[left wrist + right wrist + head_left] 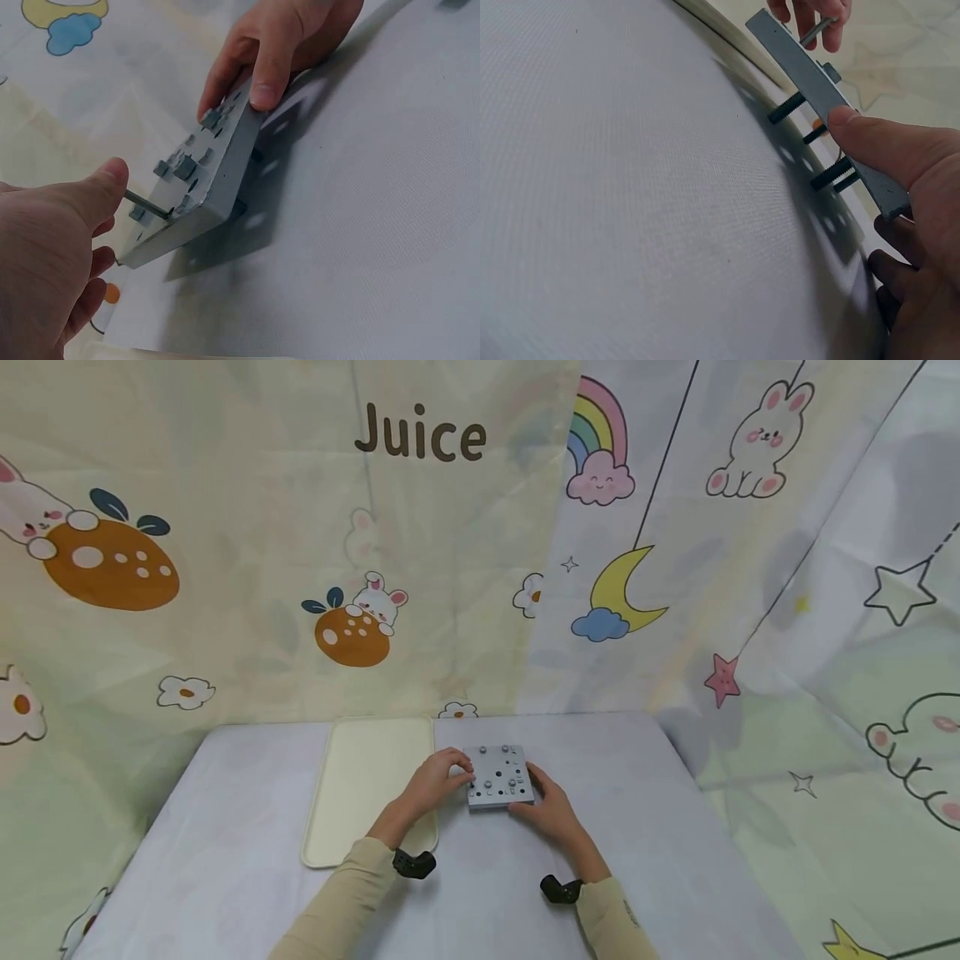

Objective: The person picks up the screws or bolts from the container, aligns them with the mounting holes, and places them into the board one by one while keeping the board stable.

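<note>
Rod [146, 203], lower tip obscured, in pinch of left hand [431, 784], part-hidden plate [499, 780] in grip of right hand [553, 810]

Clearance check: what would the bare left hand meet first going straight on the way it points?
Most likely the grey square metal plate: the left hand pinches a thin grey metal rod aimed at its face. Whether the tip touches it is unclear.

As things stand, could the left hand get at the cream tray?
Likely yes: the left hand is close to the cream tray and nothing visible blocks the way, though it is pinching a thin rod at the gray block.
</note>
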Available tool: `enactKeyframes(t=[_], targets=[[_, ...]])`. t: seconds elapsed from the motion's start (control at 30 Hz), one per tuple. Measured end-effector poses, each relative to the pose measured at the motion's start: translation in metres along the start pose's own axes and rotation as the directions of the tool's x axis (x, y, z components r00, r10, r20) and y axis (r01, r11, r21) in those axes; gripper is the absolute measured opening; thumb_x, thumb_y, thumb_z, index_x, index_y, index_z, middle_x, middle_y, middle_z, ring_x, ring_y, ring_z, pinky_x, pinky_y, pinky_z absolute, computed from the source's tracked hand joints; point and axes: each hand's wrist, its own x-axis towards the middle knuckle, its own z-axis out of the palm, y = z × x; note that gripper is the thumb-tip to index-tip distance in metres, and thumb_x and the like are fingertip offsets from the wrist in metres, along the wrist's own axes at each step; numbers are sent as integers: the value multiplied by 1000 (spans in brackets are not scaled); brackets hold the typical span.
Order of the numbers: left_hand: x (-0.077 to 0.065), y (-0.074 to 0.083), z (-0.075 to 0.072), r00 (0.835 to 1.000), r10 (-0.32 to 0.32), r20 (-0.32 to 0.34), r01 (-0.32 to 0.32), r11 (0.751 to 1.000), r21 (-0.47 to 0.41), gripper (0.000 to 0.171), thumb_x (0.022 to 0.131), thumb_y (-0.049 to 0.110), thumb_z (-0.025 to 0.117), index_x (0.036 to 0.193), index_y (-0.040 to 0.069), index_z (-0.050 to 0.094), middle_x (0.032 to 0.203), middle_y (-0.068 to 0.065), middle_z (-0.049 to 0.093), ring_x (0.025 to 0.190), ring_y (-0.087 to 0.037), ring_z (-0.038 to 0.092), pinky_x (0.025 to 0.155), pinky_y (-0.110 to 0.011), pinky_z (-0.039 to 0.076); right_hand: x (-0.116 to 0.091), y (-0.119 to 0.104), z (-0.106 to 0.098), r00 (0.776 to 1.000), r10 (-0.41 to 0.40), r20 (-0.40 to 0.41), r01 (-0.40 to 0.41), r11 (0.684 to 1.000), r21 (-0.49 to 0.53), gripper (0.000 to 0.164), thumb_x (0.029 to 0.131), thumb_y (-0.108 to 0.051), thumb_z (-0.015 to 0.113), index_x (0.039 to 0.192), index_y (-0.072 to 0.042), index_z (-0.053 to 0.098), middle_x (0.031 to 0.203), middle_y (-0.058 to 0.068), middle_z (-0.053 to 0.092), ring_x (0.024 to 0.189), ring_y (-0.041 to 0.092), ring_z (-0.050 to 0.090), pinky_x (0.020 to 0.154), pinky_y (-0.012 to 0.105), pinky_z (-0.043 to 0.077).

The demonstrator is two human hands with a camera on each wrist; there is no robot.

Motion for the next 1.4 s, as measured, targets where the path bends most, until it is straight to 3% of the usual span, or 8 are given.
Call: enactKeyframes(t=[0.23, 0.43, 0.73, 0.97, 1.4], targets=[[-1, -3, 4, 1000, -14, -17, 14, 999, -29, 5, 89, 20, 73, 89, 18, 68, 107, 2, 63, 109, -20, 59, 94, -41, 46, 2, 2, -1, 1000, -4, 1, 4, 1000, 6, 93, 75, -33, 85, 150, -10, 35, 151, 10, 38, 141, 28, 28, 114, 46, 20], [-4, -2, 10, 998, -55, 13, 55, 998, -23, 5, 90, 23, 72, 92, 19, 68, 111, 2, 62, 112, -20, 57, 96, -41, 45, -1, 2, -1, 1000, -1, 1, 1, 1000, 13, 93, 74, -32, 86, 149, -9, 36, 151, 10, 38, 141, 28, 28, 114, 46, 19], [-18, -11, 1, 998, -53, -24, 54, 998, 13, 10, 89, 25, 72, 96, 18, 70, 108, 3, 63, 110, -20, 59, 94, -41, 46, -1, 3, 2, 1000, -6, -2, 6, 1000, -5, 94, 74, -36, 85, 150, -12, 35, 152, 9, 38, 142, 29, 27, 113, 49, 19], [-45, -26, -19, 995, -98, -19, 97, 995, -16, 13, 89, 23, 73, 99, 16, 71, 112, 4, 63, 112, -20, 57, 95, -43, 46, 1, 1, 0, 1000, 15, -5, -15, 1000, -10, 94, 75, -36, 84, 151, -15, 33, 152, 6, 37, 142, 26, 25, 114, 47, 18], [-110, -50, -64, 984, -171, -43, 172, 984, 40, 9, 87, 18, 74, 96, 16, 72, 111, 4, 63, 111, -24, 58, 93, -45, 46, -1, 2, 1, 999, 44, 12, -43, 999, -33, 94, 76, -37, 84, 152, -16, 32, 152, 6, 37, 142, 25, 26, 114, 44, 20]])
